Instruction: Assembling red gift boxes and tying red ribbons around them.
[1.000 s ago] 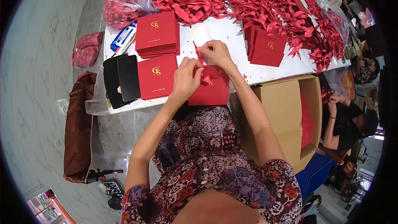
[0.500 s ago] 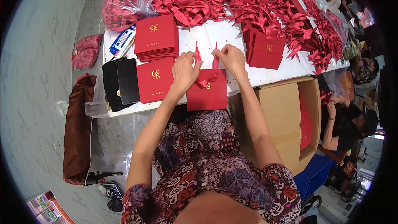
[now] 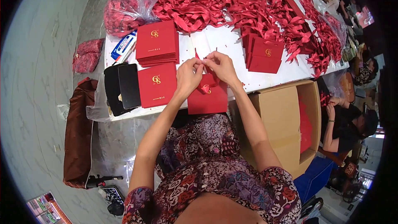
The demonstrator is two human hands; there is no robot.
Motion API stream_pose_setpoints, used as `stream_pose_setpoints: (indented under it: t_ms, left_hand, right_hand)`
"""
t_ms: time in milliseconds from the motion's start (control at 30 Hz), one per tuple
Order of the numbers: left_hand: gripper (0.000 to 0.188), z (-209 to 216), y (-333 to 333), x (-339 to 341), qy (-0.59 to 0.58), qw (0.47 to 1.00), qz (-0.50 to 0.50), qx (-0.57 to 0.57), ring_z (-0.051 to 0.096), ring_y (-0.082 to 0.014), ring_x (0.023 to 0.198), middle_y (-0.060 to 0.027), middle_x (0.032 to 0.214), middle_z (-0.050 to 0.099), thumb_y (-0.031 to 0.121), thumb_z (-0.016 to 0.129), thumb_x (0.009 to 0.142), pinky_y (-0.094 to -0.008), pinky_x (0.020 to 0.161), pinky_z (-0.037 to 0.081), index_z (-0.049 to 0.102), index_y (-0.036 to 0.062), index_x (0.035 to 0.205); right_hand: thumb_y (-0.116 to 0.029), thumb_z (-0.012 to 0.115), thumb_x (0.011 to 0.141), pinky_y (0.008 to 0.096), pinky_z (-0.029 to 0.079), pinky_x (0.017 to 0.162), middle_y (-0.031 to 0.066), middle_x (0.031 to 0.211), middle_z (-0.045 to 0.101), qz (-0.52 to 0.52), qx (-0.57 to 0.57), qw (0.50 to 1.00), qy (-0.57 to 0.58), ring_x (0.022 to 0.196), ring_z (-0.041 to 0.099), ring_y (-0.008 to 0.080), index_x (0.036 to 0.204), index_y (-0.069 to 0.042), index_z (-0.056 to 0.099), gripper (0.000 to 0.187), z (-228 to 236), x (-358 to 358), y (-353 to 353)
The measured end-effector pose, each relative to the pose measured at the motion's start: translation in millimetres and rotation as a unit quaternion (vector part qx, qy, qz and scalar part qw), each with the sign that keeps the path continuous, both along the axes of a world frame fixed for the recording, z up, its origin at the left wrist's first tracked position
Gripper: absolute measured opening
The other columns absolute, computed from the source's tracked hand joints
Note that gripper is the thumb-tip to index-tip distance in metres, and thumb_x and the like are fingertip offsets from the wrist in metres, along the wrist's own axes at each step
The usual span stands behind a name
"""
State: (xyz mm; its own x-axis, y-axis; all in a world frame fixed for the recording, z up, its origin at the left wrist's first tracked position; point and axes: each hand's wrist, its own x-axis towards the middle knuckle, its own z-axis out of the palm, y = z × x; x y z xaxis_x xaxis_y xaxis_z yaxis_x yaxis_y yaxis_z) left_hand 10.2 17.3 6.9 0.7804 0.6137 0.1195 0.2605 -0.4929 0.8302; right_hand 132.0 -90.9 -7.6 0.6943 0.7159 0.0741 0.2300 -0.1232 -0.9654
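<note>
A red paper gift bag (image 3: 207,103) with a gold emblem lies at the table's front edge, close to my body. Red ribbon (image 3: 204,87) loops over its top part. My left hand (image 3: 190,74) pinches one end of the ribbon, and a thin tip sticks up past the fingers. Close beside it, my right hand (image 3: 221,67) pinches the other end. The fingertips of both hands meet above the bag and partly hide the ribbon between them. To the left lie a tall stack of red bags (image 3: 156,39) and a lower stack (image 3: 157,86).
A heap of red ribbons (image 3: 186,4) covers the table's far side. More bags (image 3: 265,56) lean at the right, above an open cardboard box (image 3: 277,126). At left are a black phone (image 3: 128,86) and a wipes pack (image 3: 124,45). A co-worker (image 3: 348,118) sits at far right.
My hands have come together from apart, bringing the two ribbon ends to meet above the bag. The whole view has shifted slightly.
</note>
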Motion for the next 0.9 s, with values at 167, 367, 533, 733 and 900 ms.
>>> stream_pose_setpoints:
  t_ms: [167,367,533,733,900]
  left_hand:
    - [0.013,-1.6,3.7,-4.3,-0.054,0.995,-0.012,0.082,0.063,-0.0272,0.066,-0.0119,0.077,0.066,0.016,0.068,0.086,-0.0384,0.06,0.048,0.07,0.0056,0.093]
    - [0.012,0.6,-2.7,-7.7,-0.095,0.983,-0.027,0.155,0.061,-0.0316,0.077,-0.0139,0.086,0.063,0.015,0.066,0.088,-0.0397,0.068,0.048,0.067,0.0046,0.092]
    - [0.026,-8.4,-5.0,-20.8,-0.046,0.998,0.029,-0.037,0.061,-0.0258,0.099,-0.0149,0.107,0.064,0.02,0.061,0.095,-0.0372,0.087,0.049,0.062,0.0024,0.114]
    - [0.047,-8.7,-26.4,-31.9,-0.133,0.931,-0.181,-0.289,0.058,-0.0177,0.115,-0.0127,0.125,0.061,0.008,0.066,0.09,-0.0312,0.1,0.044,0.048,-0.0021,0.132]
    - [0.055,-7.8,-42.3,-48.0,-0.049,0.972,-0.136,-0.184,0.057,-0.0186,0.117,-0.0133,0.121,0.061,0.0,0.068,0.084,-0.0317,0.102,0.043,0.044,-0.0019,0.134]
  right_hand:
    - [-0.018,0.072,0.089,0.0239,0.044,0.058,0.002,0.072,0.065,0.057,0.022,0.995,0.081,0.063,0.055,0.006,0.091,0.0,0.069,0.019,-3.3,3.6,-1.0]
    - [-0.018,0.064,0.094,0.028,0.046,0.062,0.0041,0.075,0.063,0.019,-0.004,0.999,-0.038,0.068,0.056,0.0099,0.095,-0.001,0.063,0.018,-1.1,-11.0,-11.8]
    - [-0.015,0.059,0.098,0.0255,0.044,0.062,0.0003,0.073,0.058,-0.057,0.094,0.994,0.022,0.068,0.053,0.007,0.096,-0.001,0.06,0.014,6.1,-2.0,-25.8]
    - [-0.016,0.057,0.099,0.024,0.042,0.06,-0.0012,0.072,0.056,-0.096,0.09,0.991,-0.027,0.066,0.051,0.0064,0.094,-0.002,0.058,0.015,-3.1,7.4,-19.1]
    - [-0.018,0.06,0.096,0.0306,0.047,0.062,0.0082,0.073,0.062,-0.131,0.069,0.982,-0.121,0.066,0.058,0.0147,0.094,-0.001,0.059,0.017,-13.1,19.2,-10.2]
